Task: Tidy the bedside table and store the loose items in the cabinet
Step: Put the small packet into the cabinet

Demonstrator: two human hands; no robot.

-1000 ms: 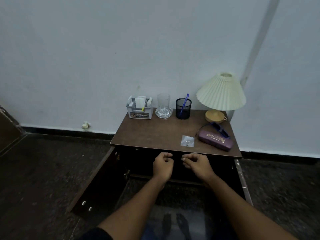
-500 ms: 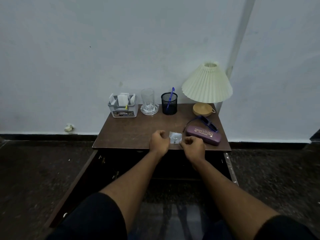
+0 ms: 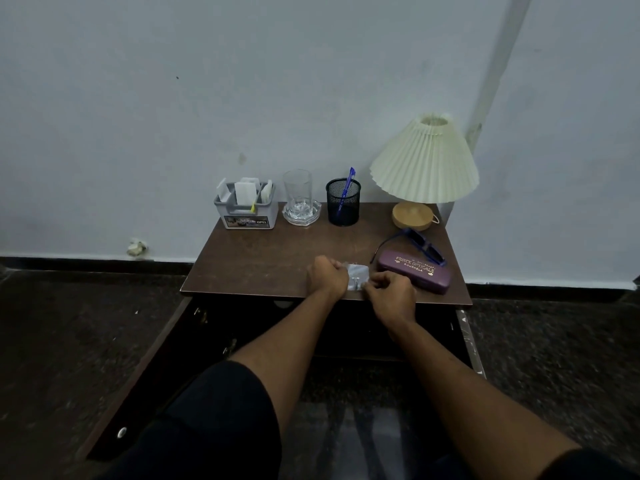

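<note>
A small clear plastic packet [image 3: 357, 274] with a tiny metal piece inside lies near the front edge of the brown bedside table [image 3: 263, 261]. My left hand [image 3: 327, 277] pinches its left edge and my right hand [image 3: 389, 296] pinches its lower right corner, both with curled fingers. To the right lie a purple glasses case [image 3: 414, 271] and blue glasses [image 3: 420, 242]. Below the tabletop the cabinet [image 3: 346, 327] stands open, its dark left door [image 3: 145, 368] swung out towards me.
Along the back of the table stand a grey organiser box [image 3: 246, 209], a drinking glass in a glass dish [image 3: 299, 202], a black mesh pen cup with a blue pen [image 3: 343, 206] and a pleated cream lamp [image 3: 424, 168]. The wall is right behind; dark floor lies on both sides.
Both hands rose from the open cabinet front onto the tabletop and closed on the packet's edges. My view shifted slightly, so the table sits more to the right.
</note>
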